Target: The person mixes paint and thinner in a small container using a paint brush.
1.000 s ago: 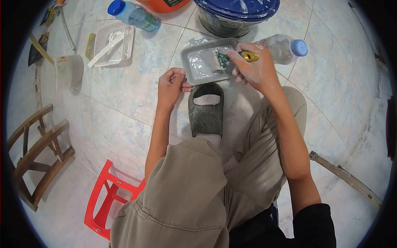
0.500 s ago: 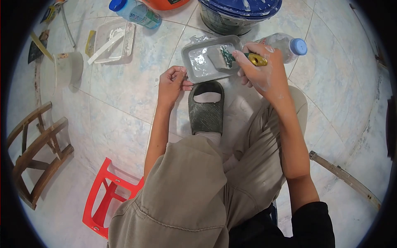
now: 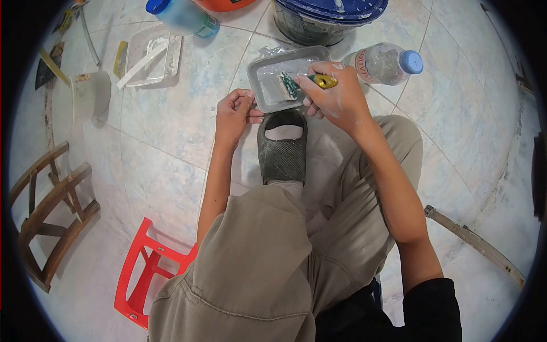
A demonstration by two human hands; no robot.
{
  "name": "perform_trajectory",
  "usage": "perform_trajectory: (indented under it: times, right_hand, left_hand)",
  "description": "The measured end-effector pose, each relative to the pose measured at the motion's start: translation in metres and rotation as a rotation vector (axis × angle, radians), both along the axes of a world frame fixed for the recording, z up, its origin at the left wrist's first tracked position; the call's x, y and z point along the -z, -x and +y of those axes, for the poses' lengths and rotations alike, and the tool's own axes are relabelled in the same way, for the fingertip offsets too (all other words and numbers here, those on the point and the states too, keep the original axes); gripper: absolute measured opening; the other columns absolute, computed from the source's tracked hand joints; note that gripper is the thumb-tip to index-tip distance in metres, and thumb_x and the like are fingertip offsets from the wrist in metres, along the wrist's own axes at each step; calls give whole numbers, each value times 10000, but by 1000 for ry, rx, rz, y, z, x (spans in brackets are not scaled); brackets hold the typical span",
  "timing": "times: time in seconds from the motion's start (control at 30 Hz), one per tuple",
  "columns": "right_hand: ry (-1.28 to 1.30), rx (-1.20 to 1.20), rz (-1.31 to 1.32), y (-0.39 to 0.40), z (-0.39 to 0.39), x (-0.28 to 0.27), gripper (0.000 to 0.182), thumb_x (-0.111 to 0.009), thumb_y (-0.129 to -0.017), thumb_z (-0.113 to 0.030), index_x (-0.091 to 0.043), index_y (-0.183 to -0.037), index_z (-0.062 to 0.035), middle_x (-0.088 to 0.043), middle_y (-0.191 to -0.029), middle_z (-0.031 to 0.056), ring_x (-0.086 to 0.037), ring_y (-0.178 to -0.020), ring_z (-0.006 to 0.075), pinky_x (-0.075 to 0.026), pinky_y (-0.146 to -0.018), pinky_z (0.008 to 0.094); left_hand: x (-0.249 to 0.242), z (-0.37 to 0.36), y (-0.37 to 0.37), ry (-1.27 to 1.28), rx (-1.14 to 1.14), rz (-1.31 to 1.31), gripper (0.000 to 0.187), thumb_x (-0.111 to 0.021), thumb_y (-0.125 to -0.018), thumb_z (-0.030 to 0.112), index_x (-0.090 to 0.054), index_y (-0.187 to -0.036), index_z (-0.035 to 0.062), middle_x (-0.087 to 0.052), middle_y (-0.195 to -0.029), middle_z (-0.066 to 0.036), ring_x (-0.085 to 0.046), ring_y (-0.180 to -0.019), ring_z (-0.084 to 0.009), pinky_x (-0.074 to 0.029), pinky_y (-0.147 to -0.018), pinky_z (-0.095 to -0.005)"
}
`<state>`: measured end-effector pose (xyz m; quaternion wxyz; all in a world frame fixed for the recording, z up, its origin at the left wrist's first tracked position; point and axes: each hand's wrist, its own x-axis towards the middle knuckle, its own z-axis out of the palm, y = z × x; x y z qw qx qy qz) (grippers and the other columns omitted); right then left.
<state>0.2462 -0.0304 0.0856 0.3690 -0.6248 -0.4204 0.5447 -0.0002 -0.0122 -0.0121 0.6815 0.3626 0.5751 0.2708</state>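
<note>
We take the grey tray (image 3: 268,85) as our landmark; it sits on the tiled floor (image 3: 171,137) just ahead of our slipper (image 3: 282,151), holding a shallow pool of white paint.

The brush (image 3: 289,85) lies inside the tray with its head pressed into the paint near the middle. Our right hand (image 3: 333,100) is closed around its yellow handle at the tray's right edge. Half a second ago the head was tilted up toward the tray's right wall; it now sits lower and further left. We judge this to be a loading or wiping stroke in progress, not a lift-off.

Our left hand (image 3: 233,114) rests at the tray's near left corner, fingers curled, thumb touching the rim. It has not shifted, and appears to steady the tray.

Beyond the tray's far edge stands a blue-lidded bucket (image 3: 327,17). To the tray's right, a clear bottle (image 3: 384,62) with a blue cap lies on its side. Left of the tray lies a second, clear tray (image 3: 149,54) holding a white stirrer, and a red stool (image 3: 151,268) stands well behind on the left.
</note>
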Motion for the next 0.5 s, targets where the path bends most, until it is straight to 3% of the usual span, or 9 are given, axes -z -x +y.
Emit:
perform_trajectory:
  times: [0.07, 0.27, 0.33, 0.4, 0.43, 0.5]
  right_hand:
    - [-69, 18, -52, 1, -1, 6, 260, -717, -984, -187, -647, -828, 9, -642, -631, 58, -629, -486, 103, -448, -418, 244]
    - [-242, -41, -326, -5, 1, 19, 268, -722, -969, -173, -638, -814, 28, -628, -615, 63, -617, -483, 110, -450, -427, 271]
    - [-300, -50, -398, -8, 0, 24, 268, -724, -964, -174, -636, -818, 33, -622, -610, 66, -618, -483, 121, -455, -440, 281]
    - [-323, -42, -436, -7, 1, 23, 271, -721, -941, -164, -610, -805, 43, -608, -644, 139, -606, -552, 247, -460, -504, 347]
    - [-317, -29, -439, -7, 1, 21, 275, -717, -920, -154, -585, -789, 49, -596, -681, 211, -593, -621, 368, -462, -562, 408]
    - [-330, -14, -470, -8, 1, 18, 267, -715, -898, -141, -572, -782, 53, -591, -716, 282, -586, -691, 488, -470, -622, 469]
  left_hand:
    - [2, 1, 1, 0, 0, -10, 246, -651, -1053, 235, -663, -1106, -5, -696, -936, -75, -714, -716, -149, -615, -614, -274]
    - [-1, 1, 0, -1, 1, -6, 243, -653, -1052, 235, -658, -1101, -3, -692, -935, -72, -715, -713, -151, -613, -611, -273]
    - [0, 0, 1, -1, 11, -6, 210, -644, -1058, 244, -660, -1101, 39, -701, -923, -43, -712, -727, -130, -605, -630, -266]
    - [0, 0, 1, 0, 18, -3, 194, -639, -1062, 249, -662, -1101, 60, -706, -918, -29, -710, -735, -119, -602, -641, -263]
    - [-1, 0, 1, 1, 20, 1, 195, -639, -1062, 249, -662, -1101, 60, -707, -920, -30, -709, -736, -120, -602, -642, -263]
    - [-2, 0, 0, 3, 22, 3, 194, -638, -1062, 248, -662, -1102, 60, -707, -922, -30, -709, -737, -119, -602, -644, -263]
